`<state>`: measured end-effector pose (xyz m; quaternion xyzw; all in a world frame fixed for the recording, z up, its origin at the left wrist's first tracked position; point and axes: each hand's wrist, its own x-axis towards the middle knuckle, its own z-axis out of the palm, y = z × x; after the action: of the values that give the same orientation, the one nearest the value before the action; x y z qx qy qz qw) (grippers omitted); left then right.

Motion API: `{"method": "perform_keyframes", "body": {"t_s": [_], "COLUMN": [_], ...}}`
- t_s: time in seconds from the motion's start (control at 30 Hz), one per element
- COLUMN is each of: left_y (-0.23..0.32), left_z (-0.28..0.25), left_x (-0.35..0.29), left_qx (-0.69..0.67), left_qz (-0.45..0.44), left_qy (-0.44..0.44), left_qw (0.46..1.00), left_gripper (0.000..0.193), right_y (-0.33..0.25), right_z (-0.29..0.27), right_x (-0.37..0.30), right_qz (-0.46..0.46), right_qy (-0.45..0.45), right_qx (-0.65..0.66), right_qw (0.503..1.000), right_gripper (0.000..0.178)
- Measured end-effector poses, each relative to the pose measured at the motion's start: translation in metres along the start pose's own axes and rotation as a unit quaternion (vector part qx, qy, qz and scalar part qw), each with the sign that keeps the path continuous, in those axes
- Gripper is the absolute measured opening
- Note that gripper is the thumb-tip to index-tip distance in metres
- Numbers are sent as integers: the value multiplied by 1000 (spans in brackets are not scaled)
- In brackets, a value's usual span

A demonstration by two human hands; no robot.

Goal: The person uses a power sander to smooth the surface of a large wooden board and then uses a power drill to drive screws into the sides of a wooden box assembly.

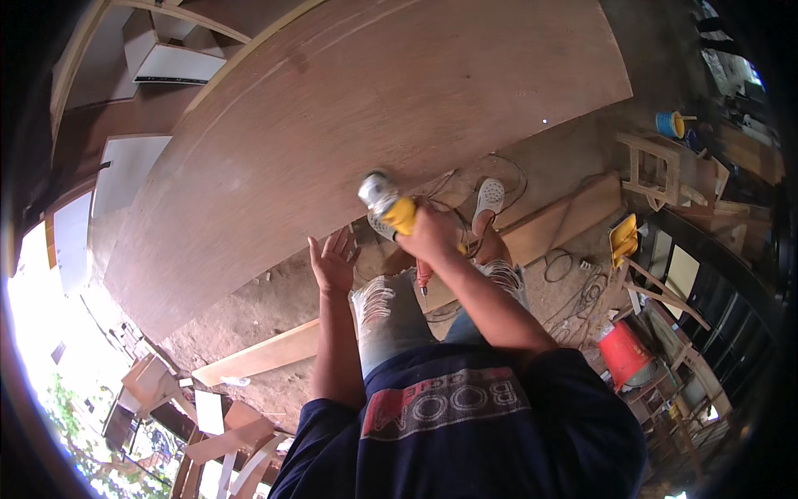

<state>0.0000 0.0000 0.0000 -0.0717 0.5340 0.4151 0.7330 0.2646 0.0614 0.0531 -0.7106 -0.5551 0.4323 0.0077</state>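
"White-faced panels (129, 170) at the far left, and now we sweep onto a big brown board (349, 100) filling the upper middle — who's at its near edge?"

"First up, the left hand (334, 264): palm bare, fingers loosely spread, nothing held. Whether it touches the board, I can't tell."

"And then the main action?"

"Yellow and silver, it's the power tool (388, 204), blurred, its silver head out over the board by that same near edge. Looks to me like the step of working the wood with it, though the blur hides whether the head meets the surface."

"Who's got it?"

"Right hand (434, 233), full grasp — fingers wrapped firmly round the yellow body."

"Anything further right?"

"A red bucket (622, 353), down among the clutter, well apart from the play."

"So what does the next move call for?"

"My judgement: a steady right wrist, controlled contact along the board, and the left hand either bracing the sheet or kept well clear of that head. One-handed like this, the tool could skid."
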Motion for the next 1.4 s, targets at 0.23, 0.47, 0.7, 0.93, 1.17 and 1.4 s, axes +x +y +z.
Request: {"method": "perform_keyframes", "body": {"t_s": [0.23, 0.47, 0.7, 0.93, 1.17, 1.4], "left_y": [22, 39, 32, 36, 40, 43], "left_z": [-19, -65, -43, -61, -46, -48], "left_x": [1, 26, 35, 32, 35, 32], "left_qx": [-31, 70, 68, 80, 110, 98], "left_qz": [40, 68, 70, 60, 42, 25], "left_qy": [103, 197, 163, 203, 199, 192], "left_qw": [993, 975, 982, 974, 973, 976], "left_gripper": [84, 60, 55, 60, 59, 60], "right_y": [-81, -18, 95, -47, -186, -209], "right_z": [39, -71, -204, -102, 40, 31], "right_x": [28, 89, 175, 134, 109, 139], "right_qz": [-32, 119, 150, 96, -74, -88], "right_qy": [50, 182, 289, 110, 33, 45], "right_qx": [-49, 155, 221, 172, -105, -81], "right_qw": [997, 964, 919, 974, 991, 992], "right_gripper": [57, 63, 29, 50, 67, 57]}}
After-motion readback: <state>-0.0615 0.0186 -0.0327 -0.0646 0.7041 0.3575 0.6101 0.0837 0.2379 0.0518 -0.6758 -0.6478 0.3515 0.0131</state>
